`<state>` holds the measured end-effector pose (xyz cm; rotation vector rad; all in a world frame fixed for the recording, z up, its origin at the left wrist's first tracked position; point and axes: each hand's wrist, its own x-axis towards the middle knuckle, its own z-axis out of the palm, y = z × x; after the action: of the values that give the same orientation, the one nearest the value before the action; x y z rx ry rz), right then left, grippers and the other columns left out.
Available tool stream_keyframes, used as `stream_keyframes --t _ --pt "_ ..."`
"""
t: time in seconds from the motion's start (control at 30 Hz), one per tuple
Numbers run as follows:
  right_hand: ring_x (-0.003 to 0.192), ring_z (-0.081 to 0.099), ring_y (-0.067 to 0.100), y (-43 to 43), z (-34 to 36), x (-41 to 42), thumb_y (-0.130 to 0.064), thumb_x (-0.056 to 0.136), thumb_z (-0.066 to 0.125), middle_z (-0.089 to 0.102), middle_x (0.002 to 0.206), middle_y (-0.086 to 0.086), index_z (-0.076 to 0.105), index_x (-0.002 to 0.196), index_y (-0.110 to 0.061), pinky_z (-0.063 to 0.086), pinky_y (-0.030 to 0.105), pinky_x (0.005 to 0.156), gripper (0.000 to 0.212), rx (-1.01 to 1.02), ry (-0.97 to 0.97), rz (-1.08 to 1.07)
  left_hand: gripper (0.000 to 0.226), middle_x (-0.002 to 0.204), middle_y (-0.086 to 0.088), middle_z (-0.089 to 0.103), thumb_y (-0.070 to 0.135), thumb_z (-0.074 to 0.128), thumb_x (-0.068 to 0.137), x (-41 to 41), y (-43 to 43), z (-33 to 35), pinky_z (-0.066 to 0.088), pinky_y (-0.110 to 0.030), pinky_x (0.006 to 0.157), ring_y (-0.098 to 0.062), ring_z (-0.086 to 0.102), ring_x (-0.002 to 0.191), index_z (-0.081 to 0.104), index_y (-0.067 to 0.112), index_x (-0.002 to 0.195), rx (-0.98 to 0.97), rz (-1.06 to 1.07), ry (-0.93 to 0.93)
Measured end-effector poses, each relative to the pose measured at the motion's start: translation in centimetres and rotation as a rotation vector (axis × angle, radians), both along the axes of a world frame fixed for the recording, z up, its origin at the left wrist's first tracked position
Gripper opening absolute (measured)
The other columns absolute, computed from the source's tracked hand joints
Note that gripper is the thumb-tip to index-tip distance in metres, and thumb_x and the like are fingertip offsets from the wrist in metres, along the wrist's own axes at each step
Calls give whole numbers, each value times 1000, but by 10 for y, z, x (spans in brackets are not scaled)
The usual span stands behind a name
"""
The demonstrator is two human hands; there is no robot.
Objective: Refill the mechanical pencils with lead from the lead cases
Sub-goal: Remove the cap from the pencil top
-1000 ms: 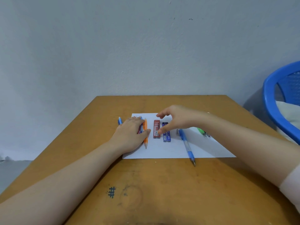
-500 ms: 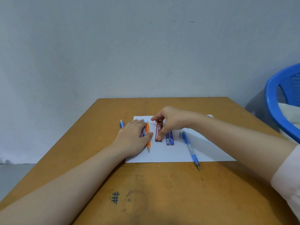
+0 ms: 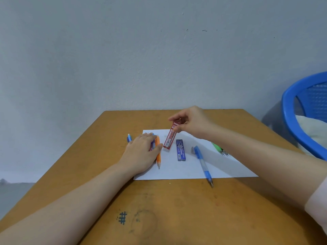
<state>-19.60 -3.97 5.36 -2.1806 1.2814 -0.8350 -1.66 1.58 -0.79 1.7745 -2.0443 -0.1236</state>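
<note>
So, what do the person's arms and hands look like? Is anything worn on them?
The left hand and right hand are bare: no gloves, rings or watch visible. The left forearm is uncovered; a pale sleeve shows on the right arm.

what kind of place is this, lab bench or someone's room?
Likely a plain room at home or school, not a lab: a worn, doodled wooden table against a bare painted wall, a blue plastic chair beside it, paper and a blue pencil on top, a red lead case in the right hand.
</note>
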Motion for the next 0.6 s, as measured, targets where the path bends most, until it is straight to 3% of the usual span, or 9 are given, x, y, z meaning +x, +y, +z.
stream_keyframes --t 0.17,0.27,0.33,0.47,0.6 --pt "79 69 14 10 -1 -15 11 78 67 69 86 5 70 104 -10 56 24 80 34 55 -241 -3 53 140 5 50 50 45 93 -5 6 6 26 -29 105 -13 39 131 46 22 138 -231 -95 119" --pt "68 68 3 26 -2 -18 13 78 66 68 83 4 69 103 -8 54 15 68 33 86 -373 25 63 123 8 62 60 41 82 -9 11 8 30 -26 95 -11 50 116 56 22 130 -375 -185 114" --pt "67 68 3 38 -4 -19 14 78 66 68 83 6 69 102 -6 52 13 64 31 115 -455 45 55 110 9 67 56 46 82 -10 12 6 36 -28 89 -12 57 104 63 21 122 -468 -230 93" --pt "76 70 11 50 -12 -24 12 76 68 69 84 6 71 89 -18 56 23 74 33 123 -559 86 37 91 8 69 43 55 85 -11 14 7 39 -28 79 -11 59 88 70 19 109 -632 -256 48" --pt "87 68 8 53 -16 -31 9 73 73 71 91 -1 70 93 -24 54 22 82 38 37 -469 134 35 94 1 69 33 55 86 -13 17 9 42 -31 78 -11 56 89 70 12 110 -675 -307 122"
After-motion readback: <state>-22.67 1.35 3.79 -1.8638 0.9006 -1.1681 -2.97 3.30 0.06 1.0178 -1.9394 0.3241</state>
